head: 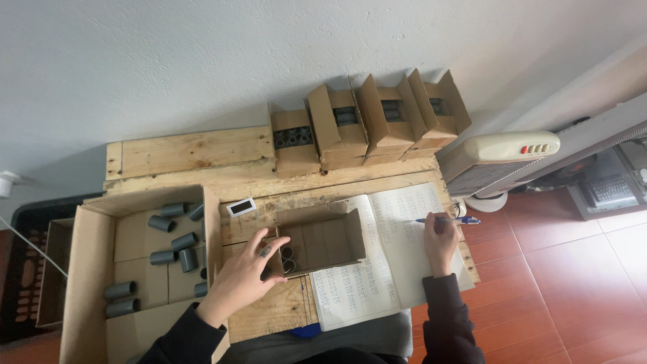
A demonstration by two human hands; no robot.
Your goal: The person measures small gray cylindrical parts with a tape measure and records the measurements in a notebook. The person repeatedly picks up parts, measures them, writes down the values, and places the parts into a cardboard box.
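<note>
My left hand (251, 266) rests with fingers spread against the left side of a small open cardboard box (323, 239) on a wooden pallet table; a few grey pipe couplings (287, 255) lie in the box's left end by my fingertips. My right hand (440, 237) holds a blue pen (450, 220) over the right page of an open ruled notebook (387, 251) filled with handwriting. A large open carton (94, 269) to the left holds several loose grey couplings (176, 243).
Several small filled cardboard boxes (367, 121) stand in a row along the wall at the table's back. A small dark card (241, 207) lies between carton and box. A white fan heater (495, 162) stands at right on red floor tiles. A crate (34, 269) sits far left.
</note>
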